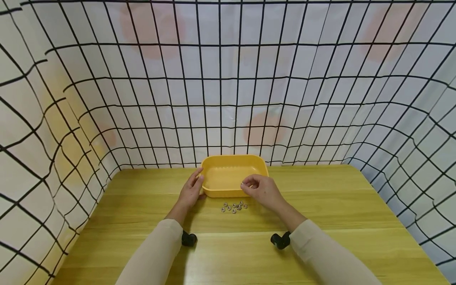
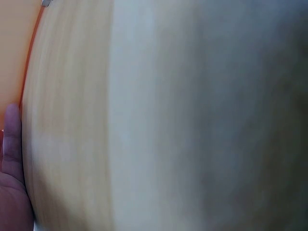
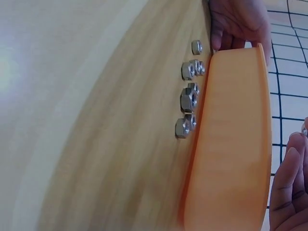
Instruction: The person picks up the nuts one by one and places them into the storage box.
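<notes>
On the wood-grained table [image 1: 231, 253] stands a smooth yellow tray [image 1: 223, 193] (rectangular, rounded corners). Hexagonal metal nuts [image 1: 239, 207] lie loosely before its near wall. The right hand [image 1: 264, 190] pinches a single nut [image 3: 304, 130] above the tray's near rim — the left hand [image 1: 190, 192] rests, fingers extended, against its left end.

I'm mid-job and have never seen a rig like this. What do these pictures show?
No robot here: these are a person's bare left hand and right hand. The wide picture comes from a camera on the head, looking forward and down. The other two come from the wrists: the left one shows mostly table, the right one a sideways close-up. On the table stands a yellow tray, with loose metal nuts in front of it. The left hand rests against the tray's left end; the right hand pinches what looks like another nut over the tray.
</notes>
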A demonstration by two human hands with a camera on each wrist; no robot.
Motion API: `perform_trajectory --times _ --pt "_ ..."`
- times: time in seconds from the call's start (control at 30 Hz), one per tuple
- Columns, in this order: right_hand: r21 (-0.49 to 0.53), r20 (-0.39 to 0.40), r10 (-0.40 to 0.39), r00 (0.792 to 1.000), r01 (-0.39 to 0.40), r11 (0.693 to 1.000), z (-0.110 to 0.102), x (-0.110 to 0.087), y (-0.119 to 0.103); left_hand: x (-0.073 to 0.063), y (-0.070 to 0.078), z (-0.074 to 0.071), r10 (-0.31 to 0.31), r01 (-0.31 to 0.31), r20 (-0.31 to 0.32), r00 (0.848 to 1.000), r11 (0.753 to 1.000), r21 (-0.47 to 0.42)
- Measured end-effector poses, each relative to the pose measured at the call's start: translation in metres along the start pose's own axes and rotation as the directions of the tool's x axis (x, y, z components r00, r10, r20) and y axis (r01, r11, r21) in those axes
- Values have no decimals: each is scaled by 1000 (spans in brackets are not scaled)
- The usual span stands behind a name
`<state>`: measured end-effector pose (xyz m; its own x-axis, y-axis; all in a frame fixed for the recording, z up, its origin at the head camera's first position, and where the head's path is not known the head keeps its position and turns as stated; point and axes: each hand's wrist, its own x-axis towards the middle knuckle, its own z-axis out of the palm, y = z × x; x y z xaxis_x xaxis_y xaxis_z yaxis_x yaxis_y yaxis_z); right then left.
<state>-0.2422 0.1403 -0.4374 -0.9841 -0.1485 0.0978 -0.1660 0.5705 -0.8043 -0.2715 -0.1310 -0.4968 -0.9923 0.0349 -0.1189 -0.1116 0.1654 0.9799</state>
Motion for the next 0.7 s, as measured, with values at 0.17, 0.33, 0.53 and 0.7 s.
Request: perform_trajectory --times 0.17,0.33,0.53,0.7 --pt "-24 -8 -2 1000 2 1000 -1 8 -3 1 -1 0 -5 5 -9 1000 1000 2" --pt "-33 -14 -7 1000 7 999 -2 16 -7 2 -3 0 -2 2 -9 1000 1000 9" --pt "-34 -18 -38 999 38 999 -2 24 -10 3 -4 0 3 -3 -14 1000 1000 12" --pt "-30 -21 -57 998 56 998 -1 31 -12 3 -4 1 1 -1 -21 1000 1000 7"
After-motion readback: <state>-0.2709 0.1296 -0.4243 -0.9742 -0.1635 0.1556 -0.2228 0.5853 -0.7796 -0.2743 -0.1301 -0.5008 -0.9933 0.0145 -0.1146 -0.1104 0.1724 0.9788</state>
